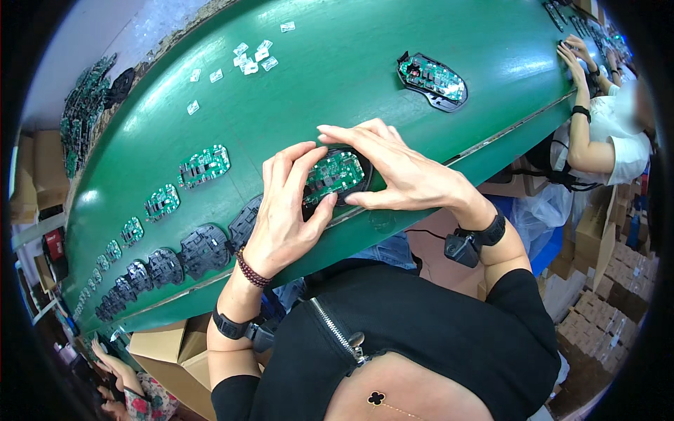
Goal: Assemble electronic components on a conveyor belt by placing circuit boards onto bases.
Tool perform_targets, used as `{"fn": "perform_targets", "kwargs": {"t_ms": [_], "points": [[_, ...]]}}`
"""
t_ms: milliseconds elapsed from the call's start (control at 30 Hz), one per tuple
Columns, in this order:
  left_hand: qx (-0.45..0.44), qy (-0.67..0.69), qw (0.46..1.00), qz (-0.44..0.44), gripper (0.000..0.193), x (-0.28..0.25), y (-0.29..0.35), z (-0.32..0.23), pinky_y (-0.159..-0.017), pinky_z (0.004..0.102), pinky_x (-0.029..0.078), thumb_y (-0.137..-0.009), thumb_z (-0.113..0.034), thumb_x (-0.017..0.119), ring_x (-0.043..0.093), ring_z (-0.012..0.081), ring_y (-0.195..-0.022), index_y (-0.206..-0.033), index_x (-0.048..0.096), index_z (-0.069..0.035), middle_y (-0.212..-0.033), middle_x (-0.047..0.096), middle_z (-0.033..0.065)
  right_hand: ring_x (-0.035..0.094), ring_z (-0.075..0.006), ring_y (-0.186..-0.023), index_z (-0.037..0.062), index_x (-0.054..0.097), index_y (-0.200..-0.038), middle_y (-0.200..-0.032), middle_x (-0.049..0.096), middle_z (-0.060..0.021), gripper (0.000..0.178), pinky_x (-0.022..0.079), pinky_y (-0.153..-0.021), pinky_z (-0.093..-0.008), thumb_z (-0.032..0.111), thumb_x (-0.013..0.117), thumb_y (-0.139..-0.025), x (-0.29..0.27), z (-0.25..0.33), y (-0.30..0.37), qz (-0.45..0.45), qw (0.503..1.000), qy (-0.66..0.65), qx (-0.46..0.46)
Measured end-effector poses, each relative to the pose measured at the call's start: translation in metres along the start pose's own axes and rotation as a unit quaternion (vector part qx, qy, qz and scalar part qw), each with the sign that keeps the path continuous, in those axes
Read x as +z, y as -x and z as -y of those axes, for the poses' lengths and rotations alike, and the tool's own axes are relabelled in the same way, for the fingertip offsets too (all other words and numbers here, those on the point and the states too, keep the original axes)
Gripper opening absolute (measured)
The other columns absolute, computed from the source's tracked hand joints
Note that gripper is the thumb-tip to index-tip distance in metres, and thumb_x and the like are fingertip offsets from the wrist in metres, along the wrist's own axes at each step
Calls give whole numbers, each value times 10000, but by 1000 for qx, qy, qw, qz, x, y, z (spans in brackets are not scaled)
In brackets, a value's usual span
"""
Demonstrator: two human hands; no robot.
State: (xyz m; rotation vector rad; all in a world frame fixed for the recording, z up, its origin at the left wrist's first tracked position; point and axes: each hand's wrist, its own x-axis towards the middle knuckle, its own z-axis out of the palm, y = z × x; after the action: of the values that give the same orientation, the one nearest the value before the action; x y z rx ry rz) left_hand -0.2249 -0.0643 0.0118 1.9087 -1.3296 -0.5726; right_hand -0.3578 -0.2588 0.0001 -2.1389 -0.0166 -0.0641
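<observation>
A green circuit board (338, 172) sits in a black plastic shell (368, 175) at the near edge of the table. My left hand (286, 210) grips the left side, thumb on the board's lower edge and fingers bent over its upper left. From the right, my right hand (414, 172) curves round the shell, thumb at the lower right and fingertips at the top. The palms hide part of the shell. Farther off to the right lies another black shell (448, 103) with a circuit board (437, 78) in it.
Left of me, loose circuit boards (204, 167) form one row and black shells (203, 250) a nearer one on the green table (316, 70). Small white labels (250, 67) lie at the back. One co-worker's hands (577, 56) are at far right, another's (107, 359) at lower left, beside a cardboard box (158, 344).
</observation>
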Motion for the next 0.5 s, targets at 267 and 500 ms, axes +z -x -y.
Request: {"fn": "perform_targets", "kwargs": {"t_ms": [267, 500], "points": [[-14, -58, 998, -34, 449, 10, -2, 2, -1069, 447, 396, -816, -137, 799, 473, 336, -1220, -1234, 654, -66, -1353, 525, 145, 473, -300, -1293, 154, 370, -1578, -1406, 586, -73, 972, 319, -1132, -454, 133, 849, -732, -1, 3, 2, 6, 999, 37, 17], [-16, -88, 996, -18, 451, 8, -2, -1, -1072, 452, 396, -822, -138, 799, 470, 344, -1229, -1237, 639, -67, -1345, 521, 152, 489, -327, -1285, 148, 348, -1576, -1349, 579, -125, 964, 324, -1124, -467, 137, 841, -747, 3, -1, 3, -3, 998, 59, -4]]}}
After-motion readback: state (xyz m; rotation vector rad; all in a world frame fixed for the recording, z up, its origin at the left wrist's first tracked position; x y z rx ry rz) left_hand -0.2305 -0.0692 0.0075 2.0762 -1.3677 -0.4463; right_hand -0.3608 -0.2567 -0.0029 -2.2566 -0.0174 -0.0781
